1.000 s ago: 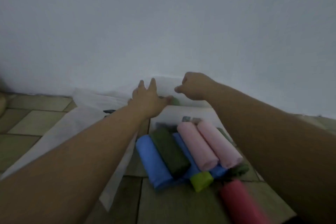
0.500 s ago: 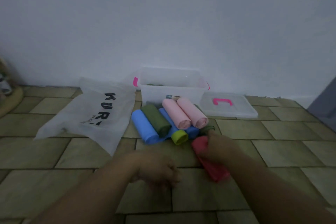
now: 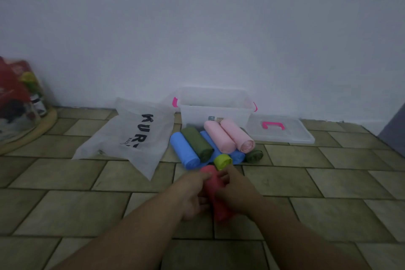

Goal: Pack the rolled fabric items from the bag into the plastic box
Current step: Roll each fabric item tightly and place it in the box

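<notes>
A red fabric roll (image 3: 215,198) lies between my two hands, just above the tiled floor. My left hand (image 3: 194,193) grips its left side and my right hand (image 3: 235,190) grips its right side. Behind them lies a pile of rolls: a blue roll (image 3: 184,150), a dark green roll (image 3: 197,143), two pink rolls (image 3: 228,137) and a small lime roll (image 3: 222,161). The clear plastic box (image 3: 215,106) with pink latches stands open against the wall. A flat white bag (image 3: 133,136) with black letters lies to its left.
The box's clear lid (image 3: 282,132) with a pink handle lies on the floor right of the box. A round tray with red packaging and bottles (image 3: 19,103) sits at the far left. A white wall rises behind everything.
Both hands pulled back from the box. My right hand took the red roll from the floor, and my left hand has joined it on the roll.
</notes>
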